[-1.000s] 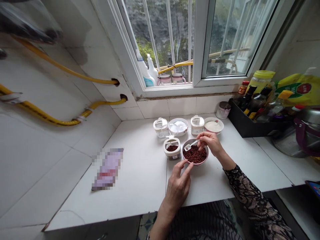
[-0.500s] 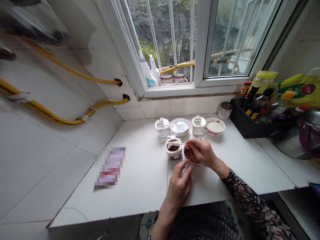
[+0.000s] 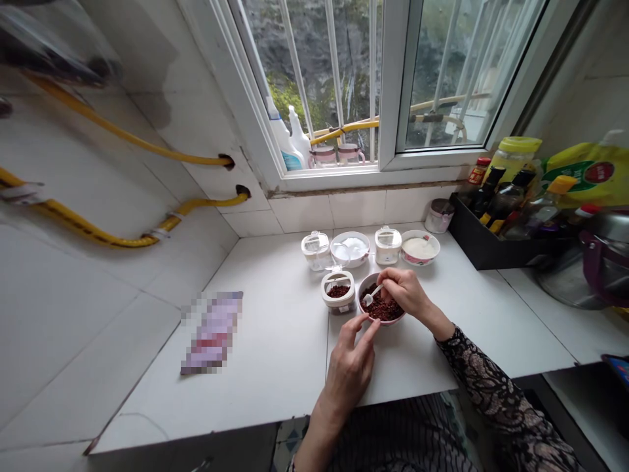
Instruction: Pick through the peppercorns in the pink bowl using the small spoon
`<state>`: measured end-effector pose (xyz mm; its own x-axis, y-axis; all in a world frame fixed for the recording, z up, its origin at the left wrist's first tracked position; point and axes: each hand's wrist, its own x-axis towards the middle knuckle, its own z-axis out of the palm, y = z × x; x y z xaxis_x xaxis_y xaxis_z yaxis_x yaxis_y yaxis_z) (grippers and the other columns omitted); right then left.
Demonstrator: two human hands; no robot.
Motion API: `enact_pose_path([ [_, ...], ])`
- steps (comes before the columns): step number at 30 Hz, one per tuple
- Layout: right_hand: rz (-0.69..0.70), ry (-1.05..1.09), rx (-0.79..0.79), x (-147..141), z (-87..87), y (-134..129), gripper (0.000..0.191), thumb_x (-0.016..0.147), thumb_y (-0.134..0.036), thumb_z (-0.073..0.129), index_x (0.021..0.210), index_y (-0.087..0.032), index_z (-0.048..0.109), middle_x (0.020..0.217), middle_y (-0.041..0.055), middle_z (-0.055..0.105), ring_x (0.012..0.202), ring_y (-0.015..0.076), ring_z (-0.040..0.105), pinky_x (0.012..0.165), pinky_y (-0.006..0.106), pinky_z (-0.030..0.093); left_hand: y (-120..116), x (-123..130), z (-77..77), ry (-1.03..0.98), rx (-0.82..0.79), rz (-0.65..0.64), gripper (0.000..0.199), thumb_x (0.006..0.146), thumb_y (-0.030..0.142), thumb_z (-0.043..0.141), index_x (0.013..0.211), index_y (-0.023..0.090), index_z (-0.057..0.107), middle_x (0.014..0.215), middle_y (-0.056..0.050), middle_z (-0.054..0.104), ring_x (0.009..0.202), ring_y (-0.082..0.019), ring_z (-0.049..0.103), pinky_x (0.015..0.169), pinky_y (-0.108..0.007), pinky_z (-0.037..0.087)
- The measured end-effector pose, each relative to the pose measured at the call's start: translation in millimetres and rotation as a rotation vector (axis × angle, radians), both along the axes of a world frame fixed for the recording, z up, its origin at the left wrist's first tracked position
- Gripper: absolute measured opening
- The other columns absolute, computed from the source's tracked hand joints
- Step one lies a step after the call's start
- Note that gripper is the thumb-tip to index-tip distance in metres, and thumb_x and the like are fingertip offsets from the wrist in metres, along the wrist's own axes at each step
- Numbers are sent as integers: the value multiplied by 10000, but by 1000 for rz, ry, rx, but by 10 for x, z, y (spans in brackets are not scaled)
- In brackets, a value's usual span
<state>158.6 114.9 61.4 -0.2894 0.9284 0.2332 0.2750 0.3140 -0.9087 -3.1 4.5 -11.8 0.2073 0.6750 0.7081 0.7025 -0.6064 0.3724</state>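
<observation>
Right hand, just right of the frame's centre and below mid-height: thumb and fingers pinch the handle of a small white spoon. The spoon slants down to the left from the fingertips, its head among dark red grains in the pink-rimmed bowl. The bowl lies beneath and to the left of this hand, which covers part of its right side; how the hidden fingers are bent cannot be told.

Left hand, lower centre: back uppermost, thumb and forefinger spread apart, their tips touching the near rim of the bowl. The bowl thus sits above and to the right of this hand in the frame — between the two hands.

Immediately left of the bowl stands a cream-rimmed jar, its clear lid raised, with similar dark red grains inside. Behind these, across the middle of the frame, runs a row from left to right: a clear-sided jar, a dish of white granules, a second lidded jar and a patterned bowl of pale powder. All rest on the white counter.

At centre left lies a purplish packet, blurred by pixelation. At right, a black box holds bottles; a barred window fills the upper centre — yellow pipes cross the tiled wall at upper left.
</observation>
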Motion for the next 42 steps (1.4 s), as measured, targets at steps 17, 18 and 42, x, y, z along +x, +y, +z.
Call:
enact_pose_path([
  [17, 60, 65, -184, 29, 4, 29, 159, 674, -154, 475, 658, -200, 627, 464, -36, 618, 405, 116, 550, 423, 199, 430, -9, -1, 29, 7, 0, 3, 564, 911, 8, 445, 1414, 256, 502, 1284, -125, 555, 1175, -222, 594, 931, -354, 582],
  [18, 52, 83, -205, 35, 4, 37, 155, 673, -163, 474, 660, -199, 624, 464, -36, 619, 394, 116, 548, 413, 199, 424, -9, -2, 31, 10, 5, 3, 562, 910, 5, 445, 1411, 252, 503, 1284, -126, 552, 1173, -222, 592, 929, -354, 582],
  [42, -85, 180, -255, 122, 61, 95, 151, 614, -248, 497, 640, -177, 628, 452, -24, 627, 346, 109, 552, 362, 180, 427, 0, 0, 22, 2, 26, -4, 543, 904, -4, 451, 1390, 232, 511, 1277, -128, 542, 1160, -216, 584, 924, -346, 584],
])
